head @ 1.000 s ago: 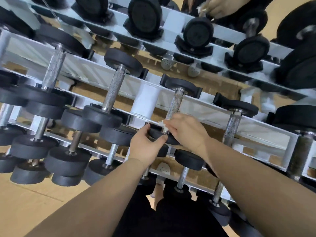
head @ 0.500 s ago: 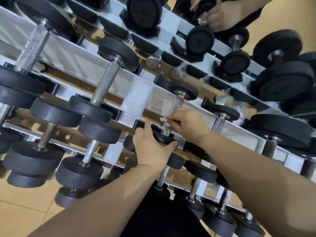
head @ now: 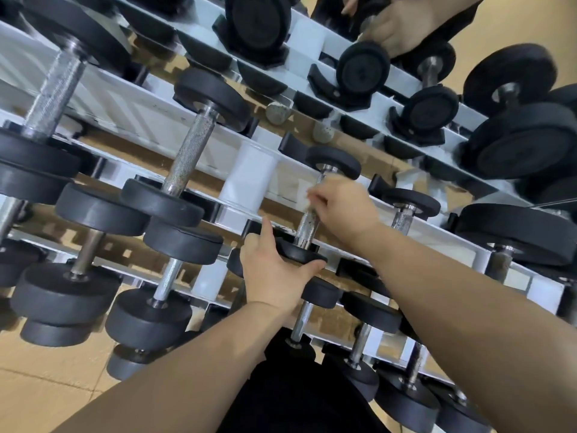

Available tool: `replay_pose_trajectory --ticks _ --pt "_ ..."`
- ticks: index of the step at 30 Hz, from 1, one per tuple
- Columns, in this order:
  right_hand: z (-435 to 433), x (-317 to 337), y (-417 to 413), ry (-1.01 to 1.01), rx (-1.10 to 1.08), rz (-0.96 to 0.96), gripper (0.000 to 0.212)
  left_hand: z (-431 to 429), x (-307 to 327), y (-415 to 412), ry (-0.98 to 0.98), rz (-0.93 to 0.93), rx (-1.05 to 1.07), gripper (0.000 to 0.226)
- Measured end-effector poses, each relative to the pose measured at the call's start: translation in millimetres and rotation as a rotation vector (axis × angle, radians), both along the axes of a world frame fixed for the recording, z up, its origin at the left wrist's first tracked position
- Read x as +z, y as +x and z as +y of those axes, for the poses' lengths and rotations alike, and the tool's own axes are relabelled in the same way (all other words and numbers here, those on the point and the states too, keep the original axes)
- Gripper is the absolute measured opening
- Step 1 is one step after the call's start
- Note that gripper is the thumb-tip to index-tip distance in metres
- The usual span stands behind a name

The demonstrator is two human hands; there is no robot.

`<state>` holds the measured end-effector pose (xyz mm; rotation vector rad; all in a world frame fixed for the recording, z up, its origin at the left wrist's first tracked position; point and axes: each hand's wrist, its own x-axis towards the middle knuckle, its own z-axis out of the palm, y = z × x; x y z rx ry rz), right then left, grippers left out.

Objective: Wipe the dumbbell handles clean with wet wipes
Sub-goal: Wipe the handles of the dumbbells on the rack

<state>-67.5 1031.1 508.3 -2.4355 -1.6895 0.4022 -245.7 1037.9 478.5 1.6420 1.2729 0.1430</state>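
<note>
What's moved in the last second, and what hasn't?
The right hand, pinching the wet wipe, slid up the handle from the near weight head toward the far one, baring the lower handle. The left hand kept gripping that near head; the dumbbell stayed racked.

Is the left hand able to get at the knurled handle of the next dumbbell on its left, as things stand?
Probably yes. That handle lies bare between its plates, with nothing across it. The left hand would first have to release the small dumbbell's near plate, which it grips.
</note>
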Motion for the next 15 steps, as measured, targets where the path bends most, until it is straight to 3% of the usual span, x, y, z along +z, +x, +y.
replay_pose_trajectory --ticks 3,7,10,15 --pt "0.2 -1.5 2.8 0.139 -0.223 0.004 0.015 3.5 0.9 -2.3 -0.038 -0.023 0.012 0.133" --pt "-27.3 -4.0 -22.4 0.111 0.021 0.175 0.016 9.7 2.1 -9.3 -0.099 -0.072 0.047 0.127" --pt "-24.3 -9.9 -19.4 0.060 0.084 0.173 0.026 15.4 4.4 -12.7 -0.116 -0.091 0.064 0.109" --pt "2.4 -17.2 -2.9 0.229 -0.327 0.242 0.020 16.5 8.2 -16.7 -0.038 -0.015 0.026 0.089"
